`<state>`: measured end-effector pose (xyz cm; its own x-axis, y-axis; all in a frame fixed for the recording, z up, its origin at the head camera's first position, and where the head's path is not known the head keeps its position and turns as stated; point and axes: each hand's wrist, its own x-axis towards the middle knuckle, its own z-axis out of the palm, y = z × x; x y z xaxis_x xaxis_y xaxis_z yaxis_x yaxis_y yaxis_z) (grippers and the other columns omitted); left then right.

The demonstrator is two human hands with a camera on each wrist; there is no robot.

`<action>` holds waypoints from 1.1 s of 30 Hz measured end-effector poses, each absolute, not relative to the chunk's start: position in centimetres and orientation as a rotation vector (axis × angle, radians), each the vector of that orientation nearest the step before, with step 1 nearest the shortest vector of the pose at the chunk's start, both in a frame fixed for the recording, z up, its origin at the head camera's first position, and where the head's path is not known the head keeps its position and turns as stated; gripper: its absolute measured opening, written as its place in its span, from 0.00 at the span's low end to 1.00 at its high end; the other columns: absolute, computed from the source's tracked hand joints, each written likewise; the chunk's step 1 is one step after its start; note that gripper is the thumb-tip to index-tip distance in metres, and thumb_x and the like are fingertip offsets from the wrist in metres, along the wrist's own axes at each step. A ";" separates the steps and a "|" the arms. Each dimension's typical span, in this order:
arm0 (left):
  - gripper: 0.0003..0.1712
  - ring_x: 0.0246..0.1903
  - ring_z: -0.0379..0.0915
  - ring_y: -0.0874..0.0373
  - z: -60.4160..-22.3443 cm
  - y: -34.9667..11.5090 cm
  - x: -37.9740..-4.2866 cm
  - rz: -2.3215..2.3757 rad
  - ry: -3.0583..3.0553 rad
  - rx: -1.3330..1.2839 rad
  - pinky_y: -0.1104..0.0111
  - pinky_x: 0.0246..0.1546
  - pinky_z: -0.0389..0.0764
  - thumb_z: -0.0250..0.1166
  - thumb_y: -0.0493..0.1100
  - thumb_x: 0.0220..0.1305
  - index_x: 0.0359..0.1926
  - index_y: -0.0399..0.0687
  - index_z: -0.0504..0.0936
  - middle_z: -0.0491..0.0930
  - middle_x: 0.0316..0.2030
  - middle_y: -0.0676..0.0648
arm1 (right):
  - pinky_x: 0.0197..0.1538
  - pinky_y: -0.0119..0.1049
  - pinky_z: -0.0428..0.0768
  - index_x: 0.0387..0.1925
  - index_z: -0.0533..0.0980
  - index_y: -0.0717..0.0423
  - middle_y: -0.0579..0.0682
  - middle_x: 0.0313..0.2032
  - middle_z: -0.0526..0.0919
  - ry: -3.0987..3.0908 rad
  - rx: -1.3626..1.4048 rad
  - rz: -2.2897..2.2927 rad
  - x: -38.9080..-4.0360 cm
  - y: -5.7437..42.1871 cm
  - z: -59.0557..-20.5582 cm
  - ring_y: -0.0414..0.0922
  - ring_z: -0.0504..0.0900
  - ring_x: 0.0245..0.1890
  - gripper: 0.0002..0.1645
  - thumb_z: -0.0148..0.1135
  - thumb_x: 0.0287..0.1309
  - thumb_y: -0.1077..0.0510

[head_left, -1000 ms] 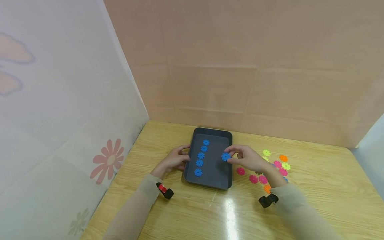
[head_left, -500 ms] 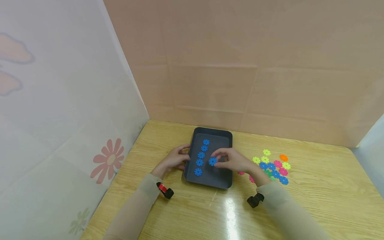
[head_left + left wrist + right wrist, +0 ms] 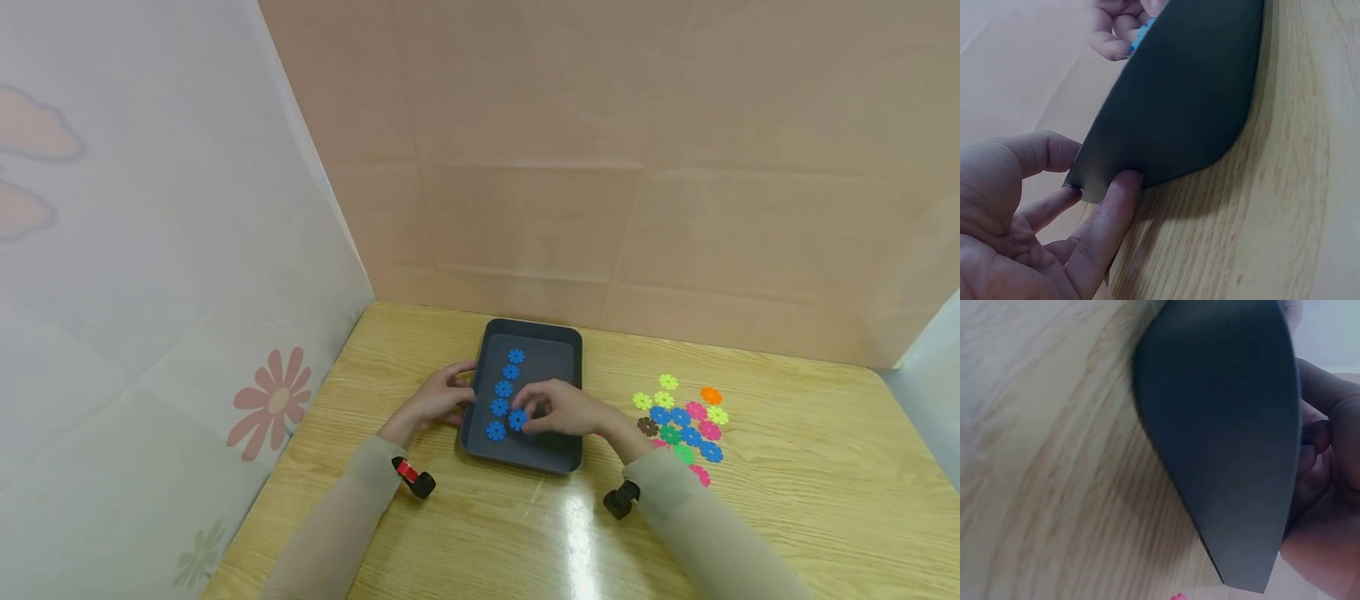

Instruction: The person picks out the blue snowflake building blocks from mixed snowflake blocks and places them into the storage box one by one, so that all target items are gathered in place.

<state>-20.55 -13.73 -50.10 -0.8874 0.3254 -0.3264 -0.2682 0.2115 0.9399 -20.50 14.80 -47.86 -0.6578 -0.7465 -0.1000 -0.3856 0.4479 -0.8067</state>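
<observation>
A dark grey tray [image 3: 551,358] lies on the table, with several blue notched plastic discs [image 3: 503,389] in a column along its left side. My left hand [image 3: 435,396] grips the tray's left edge; the left wrist view shows one fingertip at the rim and another against the outer wall. Over the tray, my right hand [image 3: 562,408] pinches another blue notched disc [image 3: 517,419] between thumb and fingers, just right of the column's lower part. In the right wrist view, the tray wall [image 3: 1222,437] hides the fingertips and that disc.
Right of the tray, several loose notched discs in yellow, orange [image 3: 711,396], pink, blue, green and brown [image 3: 648,427] lie in a cluster on the wooden table [image 3: 480,525]. A papered wall [image 3: 525,208] stands behind, and a flower-printed one [image 3: 187,275] at left.
My right hand has carried its blue disc leftward from the tray's right side, then slightly nearer, to beside the column. The left hand and the tray have stayed put.
</observation>
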 end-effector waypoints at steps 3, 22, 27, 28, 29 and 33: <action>0.41 0.41 0.82 0.49 -50.0 -13.7 -20.5 1.722 2.029 0.046 0.55 0.33 0.88 0.65 0.35 0.65 0.79 0.50 0.65 0.79 0.52 0.35 | 0.35 0.34 0.76 0.50 0.83 0.53 0.40 0.34 0.85 2.259 -0.965 -1.047 -20.5 14.6 -48.0 0.39 0.77 0.28 0.15 0.74 0.62 0.57; 0.42 0.41 0.81 0.48 -50.5 -13.7 -20.7 1.730 2.026 0.056 0.55 0.33 0.88 0.66 0.36 0.64 0.78 0.50 0.65 0.77 0.50 0.38 | 0.42 0.38 0.80 0.48 0.83 0.53 0.39 0.33 0.86 2.283 -0.932 -0.916 -20.8 14.5 -47.9 0.38 0.82 0.36 0.15 0.76 0.60 0.58; 0.42 0.41 0.82 0.49 -50.5 -13.7 -20.6 1.732 2.035 0.061 0.56 0.32 0.88 0.66 0.36 0.64 0.78 0.49 0.66 0.78 0.49 0.38 | 0.42 0.37 0.80 0.48 0.83 0.53 0.39 0.32 0.87 2.296 -0.907 -0.911 -20.9 14.9 -47.5 0.38 0.83 0.35 0.16 0.76 0.59 0.57; 0.42 0.41 0.82 0.49 -50.5 -13.7 -20.6 1.733 2.035 0.059 0.56 0.32 0.88 0.66 0.36 0.64 0.78 0.50 0.66 0.78 0.49 0.38 | 0.42 0.37 0.80 0.48 0.83 0.54 0.39 0.32 0.87 2.299 -0.903 -0.910 -20.9 14.9 -47.4 0.38 0.83 0.34 0.16 0.76 0.59 0.57; 0.41 0.41 0.82 0.49 -50.5 -13.7 -20.6 1.734 2.035 0.058 0.56 0.31 0.88 0.66 0.35 0.65 0.78 0.50 0.66 0.78 0.49 0.38 | 0.41 0.36 0.80 0.48 0.83 0.54 0.39 0.31 0.87 2.300 -0.901 -0.912 -20.9 15.0 -47.2 0.38 0.83 0.34 0.16 0.76 0.59 0.58; 0.42 0.41 0.82 0.49 -50.6 -13.7 -20.6 1.730 2.046 0.049 0.57 0.31 0.88 0.66 0.36 0.64 0.78 0.50 0.66 0.78 0.49 0.38 | 0.39 0.36 0.80 0.48 0.83 0.56 0.39 0.31 0.87 2.309 -0.898 -0.920 -20.7 15.3 -46.6 0.39 0.83 0.32 0.17 0.76 0.58 0.58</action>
<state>-20.63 -13.73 -50.55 -0.8947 0.3142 -0.3174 -0.2607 0.2096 0.9424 -20.72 15.31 -46.57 -0.6615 -0.7240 -0.1953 -0.3912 0.5554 -0.7338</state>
